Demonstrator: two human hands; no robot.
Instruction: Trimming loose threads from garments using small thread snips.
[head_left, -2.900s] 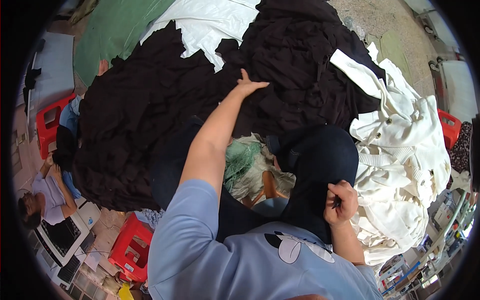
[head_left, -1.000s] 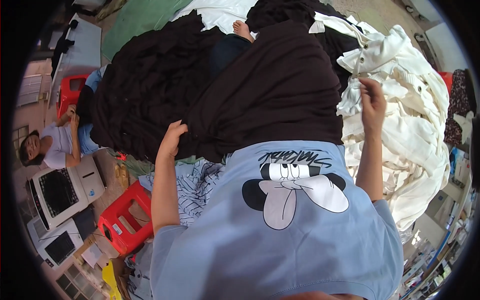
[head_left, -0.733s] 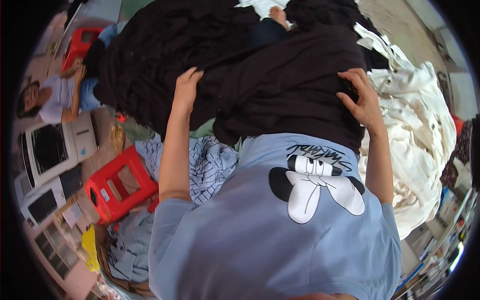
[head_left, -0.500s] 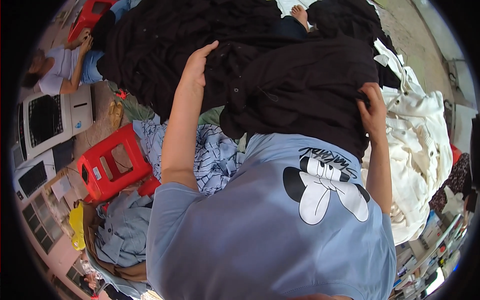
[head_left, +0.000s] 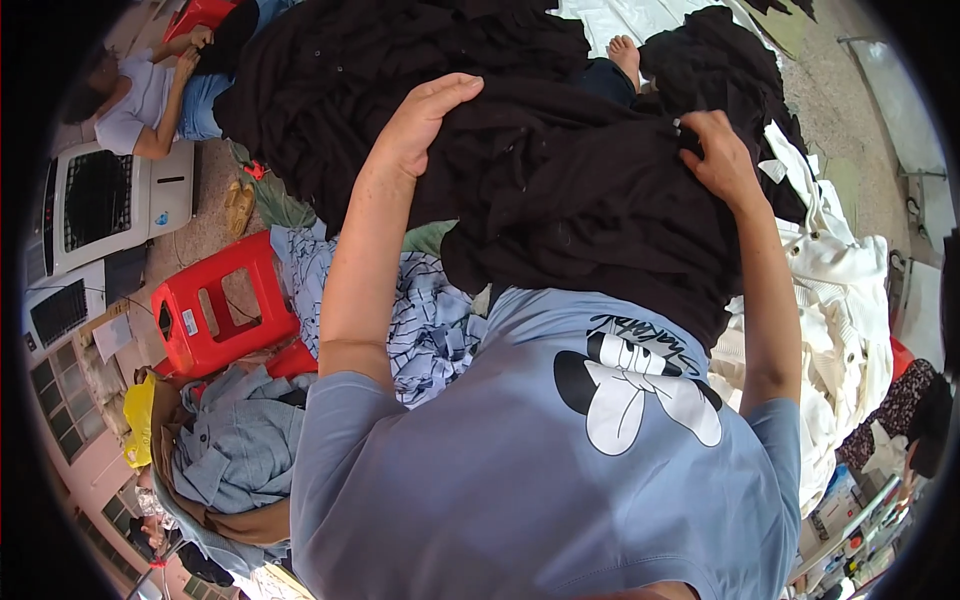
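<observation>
A black garment (head_left: 590, 210) with small buttons lies spread over my lap. My left hand (head_left: 425, 120) rests along its far left part, fingers stretched out and lying against the cloth. My right hand (head_left: 718, 158) is at the garment's far right part, fingers bent and gripping the dark cloth. A small pale spot shows at its fingertips, too small to name. Ahead of my hands, a large heap of black garments (head_left: 330, 120) spreads out, partly running into the one on my lap. A bare foot (head_left: 624, 60) sticks out between the black piles.
At my right lies a pile of white garments (head_left: 835, 330). To the left are a patterned blue-white cloth (head_left: 430, 330), a red plastic stool (head_left: 225, 305) and a basket of blue-grey clothes (head_left: 235, 440). Another person (head_left: 140, 100) sits at the far left, near a white machine (head_left: 110, 205).
My right hand has moved from the garment's right edge farther away and slightly left. My left hand has shifted a little to the right, still against the cloth.
</observation>
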